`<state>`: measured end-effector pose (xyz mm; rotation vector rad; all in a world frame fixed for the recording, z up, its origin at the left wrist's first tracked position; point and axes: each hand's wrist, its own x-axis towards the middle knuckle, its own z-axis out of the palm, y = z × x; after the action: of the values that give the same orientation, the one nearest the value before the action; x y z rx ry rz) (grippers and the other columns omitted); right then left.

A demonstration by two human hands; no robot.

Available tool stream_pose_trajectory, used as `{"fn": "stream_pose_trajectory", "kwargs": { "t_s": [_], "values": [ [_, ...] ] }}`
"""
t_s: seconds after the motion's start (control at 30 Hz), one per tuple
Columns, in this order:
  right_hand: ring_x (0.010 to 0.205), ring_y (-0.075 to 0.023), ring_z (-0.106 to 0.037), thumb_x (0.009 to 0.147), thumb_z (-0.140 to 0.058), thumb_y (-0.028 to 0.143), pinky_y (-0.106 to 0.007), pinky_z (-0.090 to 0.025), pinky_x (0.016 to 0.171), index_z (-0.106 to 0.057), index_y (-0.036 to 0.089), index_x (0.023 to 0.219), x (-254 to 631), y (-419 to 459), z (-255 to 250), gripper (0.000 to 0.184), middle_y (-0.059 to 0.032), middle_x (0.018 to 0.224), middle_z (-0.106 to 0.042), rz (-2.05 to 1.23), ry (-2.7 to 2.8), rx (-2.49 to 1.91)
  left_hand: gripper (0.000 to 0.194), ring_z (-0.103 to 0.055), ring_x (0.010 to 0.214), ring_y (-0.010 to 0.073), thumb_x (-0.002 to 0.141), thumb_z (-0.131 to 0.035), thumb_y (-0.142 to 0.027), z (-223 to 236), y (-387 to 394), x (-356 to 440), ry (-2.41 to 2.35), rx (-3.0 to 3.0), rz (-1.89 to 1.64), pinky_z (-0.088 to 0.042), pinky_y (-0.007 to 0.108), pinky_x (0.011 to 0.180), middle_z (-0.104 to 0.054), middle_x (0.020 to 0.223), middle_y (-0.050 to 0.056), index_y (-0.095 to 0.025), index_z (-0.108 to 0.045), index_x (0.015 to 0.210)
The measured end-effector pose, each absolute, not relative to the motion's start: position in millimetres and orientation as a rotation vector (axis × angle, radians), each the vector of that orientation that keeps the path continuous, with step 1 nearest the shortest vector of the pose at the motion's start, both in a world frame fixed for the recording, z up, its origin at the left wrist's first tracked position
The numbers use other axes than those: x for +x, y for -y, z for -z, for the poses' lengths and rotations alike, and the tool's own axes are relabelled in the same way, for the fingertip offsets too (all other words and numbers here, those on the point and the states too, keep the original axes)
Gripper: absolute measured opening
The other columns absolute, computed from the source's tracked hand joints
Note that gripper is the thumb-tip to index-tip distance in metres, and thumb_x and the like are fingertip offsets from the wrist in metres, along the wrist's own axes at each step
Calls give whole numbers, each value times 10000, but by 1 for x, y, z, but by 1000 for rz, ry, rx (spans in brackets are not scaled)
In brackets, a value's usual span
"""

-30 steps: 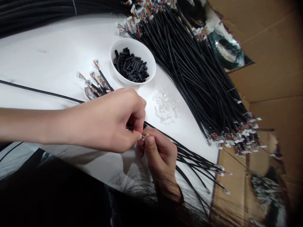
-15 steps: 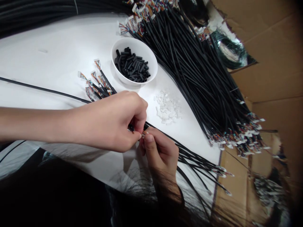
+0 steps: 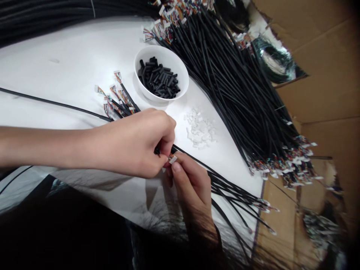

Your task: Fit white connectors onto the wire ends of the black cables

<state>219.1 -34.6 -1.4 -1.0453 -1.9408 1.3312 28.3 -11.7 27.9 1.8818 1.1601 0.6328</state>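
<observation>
White connector [image 3: 173, 160] beside curled left fingers [image 3: 168, 143]

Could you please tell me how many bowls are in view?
1: a bowl of black tubes on the table, beyond the left hand and beside the cable bundle.

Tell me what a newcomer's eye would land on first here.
Likely the big bundle of black cables, slanting from top centre toward the lower right. Next, the white bowl of short black tubes, left of it. Below the bowl, the left hand and right hand meet at a small white connector.
</observation>
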Motion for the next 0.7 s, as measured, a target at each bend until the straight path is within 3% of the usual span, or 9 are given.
{"fn": "stream_pose_trajectory", "kwargs": {
  "t_s": [0.4,0.7],
  "values": [
    [656,-141,-573,950,-495,142,-267,-447,609,-623,204,812,215,37,1,198,-5,732,-635,-1127,1995,-1124,183,-456,611,104,696,-589,14,-34,16,28,-1161,2023,-560,-322,238,511,-522,697,-7,-140,-622,602],
    [645,-139,-558,957,-480,156,-275,-420,591,-612,184,795,216,38,-1,211,-9,711,-617,-1083,2005,-1192,197,-433,590,102,794,-531,-26,-24,15,28,-1042,2188,-677,-301,260,509,-496,738,12,-120,-658,677]
  ]
}}
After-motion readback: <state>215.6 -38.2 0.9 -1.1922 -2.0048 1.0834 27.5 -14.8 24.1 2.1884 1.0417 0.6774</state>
